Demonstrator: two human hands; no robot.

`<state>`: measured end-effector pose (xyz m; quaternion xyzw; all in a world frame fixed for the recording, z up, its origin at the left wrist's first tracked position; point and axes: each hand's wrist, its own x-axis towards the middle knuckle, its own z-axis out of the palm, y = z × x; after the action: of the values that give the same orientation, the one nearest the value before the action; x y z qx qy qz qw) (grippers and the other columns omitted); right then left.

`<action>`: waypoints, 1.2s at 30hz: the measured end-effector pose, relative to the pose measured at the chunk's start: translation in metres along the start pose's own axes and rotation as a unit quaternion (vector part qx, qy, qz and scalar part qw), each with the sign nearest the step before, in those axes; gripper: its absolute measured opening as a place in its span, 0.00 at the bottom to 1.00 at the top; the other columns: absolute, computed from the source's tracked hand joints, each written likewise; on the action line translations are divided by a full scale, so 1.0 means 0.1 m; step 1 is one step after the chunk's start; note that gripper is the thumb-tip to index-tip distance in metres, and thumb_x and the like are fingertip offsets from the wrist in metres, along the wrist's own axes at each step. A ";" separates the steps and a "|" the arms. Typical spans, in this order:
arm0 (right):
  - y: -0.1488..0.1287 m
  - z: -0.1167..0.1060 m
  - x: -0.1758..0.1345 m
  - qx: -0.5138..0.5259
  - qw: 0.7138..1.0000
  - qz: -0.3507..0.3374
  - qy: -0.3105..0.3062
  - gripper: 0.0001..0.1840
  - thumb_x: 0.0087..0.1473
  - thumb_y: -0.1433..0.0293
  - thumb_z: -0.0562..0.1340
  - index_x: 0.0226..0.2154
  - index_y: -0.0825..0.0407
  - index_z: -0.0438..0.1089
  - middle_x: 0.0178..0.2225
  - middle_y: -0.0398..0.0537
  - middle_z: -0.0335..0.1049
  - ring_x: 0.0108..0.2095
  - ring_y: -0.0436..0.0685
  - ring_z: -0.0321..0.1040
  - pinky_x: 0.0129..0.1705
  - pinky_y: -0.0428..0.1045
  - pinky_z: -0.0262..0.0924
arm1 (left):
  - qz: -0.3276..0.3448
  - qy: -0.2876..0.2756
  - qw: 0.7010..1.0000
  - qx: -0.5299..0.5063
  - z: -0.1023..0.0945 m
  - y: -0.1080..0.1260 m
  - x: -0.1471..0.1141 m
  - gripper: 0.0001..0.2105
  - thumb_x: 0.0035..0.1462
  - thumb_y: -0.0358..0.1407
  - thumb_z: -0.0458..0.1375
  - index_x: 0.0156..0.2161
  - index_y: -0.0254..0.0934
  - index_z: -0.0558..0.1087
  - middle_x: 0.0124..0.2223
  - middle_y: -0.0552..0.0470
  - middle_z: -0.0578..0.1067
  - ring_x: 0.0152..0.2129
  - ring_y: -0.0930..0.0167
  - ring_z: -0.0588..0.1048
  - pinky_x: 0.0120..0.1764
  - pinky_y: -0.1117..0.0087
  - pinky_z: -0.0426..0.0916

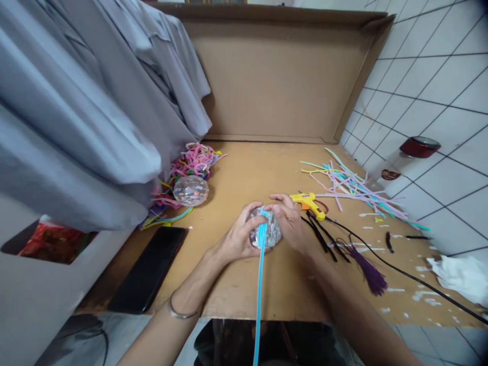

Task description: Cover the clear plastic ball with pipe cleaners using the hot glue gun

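My left hand (237, 238) is wrapped round a clear faceted ball (273, 235) near the front of the table, its thumb pressing on light blue pipe cleaners (260, 279). They lie side by side over the ball, and a long tail hangs past the table edge toward me. At the ball's upper right, my right hand (292, 226) grips with its thumb and fingers at the top end of the blue strip. Just beyond those fingertips lies a yellow glue gun (313, 207). A second clear faceted ball (191, 190) rests at the left.
Tangled pink pipe cleaners (196, 162) sit by the grey cloth (114, 101). A black phone (148, 269) lies at left. On the right are loose pastel pipe cleaners (351, 185), black strips (320, 236), a purple tassel (368, 269), the gun's cord (400, 272) and a red-lidded jar (404, 157).
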<state>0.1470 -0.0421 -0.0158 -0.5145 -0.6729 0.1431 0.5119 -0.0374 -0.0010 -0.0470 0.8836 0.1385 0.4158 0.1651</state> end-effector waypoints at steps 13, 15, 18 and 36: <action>-0.06 0.01 -0.01 0.018 1.000 0.002 -0.001 0.27 0.66 0.53 0.49 0.35 0.50 0.78 0.47 0.54 0.70 0.52 0.60 0.68 0.55 0.58 0.62 | -0.003 0.002 1.000 0.000 -0.01 0.02 0.01 0.35 0.44 0.37 0.72 0.57 0.42 0.61 0.62 0.36 0.59 0.60 0.52 0.66 0.54 0.50 0.71; -0.10 -0.02 -0.02 0.032 0.999 0.003 -0.006 0.27 0.66 0.52 0.50 0.34 0.50 0.77 0.46 0.53 0.70 0.51 0.59 0.68 0.55 0.57 0.62 | -0.003 -0.002 1.000 -0.001 -0.01 0.02 0.01 0.36 0.43 0.37 0.72 0.56 0.43 0.61 0.62 0.35 0.59 0.60 0.52 0.66 0.54 0.50 0.70; -0.11 -0.03 -0.01 0.083 0.996 0.027 0.008 0.29 0.65 0.50 0.50 0.30 0.50 0.76 0.45 0.53 0.71 0.50 0.59 0.69 0.52 0.55 0.64 | 0.000 -0.007 1.000 0.004 -0.01 0.03 0.01 0.36 0.44 0.37 0.72 0.56 0.43 0.61 0.62 0.35 0.59 0.60 0.51 0.66 0.54 0.49 0.70; 0.05 0.07 0.01 0.062 0.996 0.058 0.035 0.32 0.64 0.47 0.49 0.31 0.49 0.79 0.42 0.53 0.73 0.46 0.58 0.71 0.50 0.54 0.67 | 0.005 -0.005 1.000 -0.009 0.00 0.05 0.02 0.33 0.46 0.35 0.70 0.55 0.42 0.60 0.63 0.36 0.52 0.60 0.52 0.64 0.55 0.48 0.70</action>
<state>0.1445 -0.0366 -0.0219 -0.5243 -0.6133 0.1962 0.5571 -0.0358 -0.0050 -0.0436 0.8850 0.1294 0.4131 0.1714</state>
